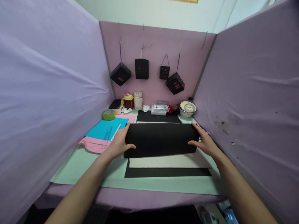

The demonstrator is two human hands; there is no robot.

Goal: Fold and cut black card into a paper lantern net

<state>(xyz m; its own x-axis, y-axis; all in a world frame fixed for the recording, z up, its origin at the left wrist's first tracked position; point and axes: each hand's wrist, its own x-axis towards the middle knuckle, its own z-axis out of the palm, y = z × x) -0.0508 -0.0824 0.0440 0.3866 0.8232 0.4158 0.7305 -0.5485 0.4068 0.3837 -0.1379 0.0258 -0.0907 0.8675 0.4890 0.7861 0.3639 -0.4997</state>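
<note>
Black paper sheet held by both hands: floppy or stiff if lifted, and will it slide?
The black paper sheet bends over in a smooth curve, so probably flexible yet springy. Left hand and right hand grip its ends; probably light. On the white sheet it may slide.

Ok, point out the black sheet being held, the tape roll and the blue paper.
black sheet [161,138], head view, middle of its face
tape roll [108,114], head view, top
blue paper [106,128], head view, centre
</note>
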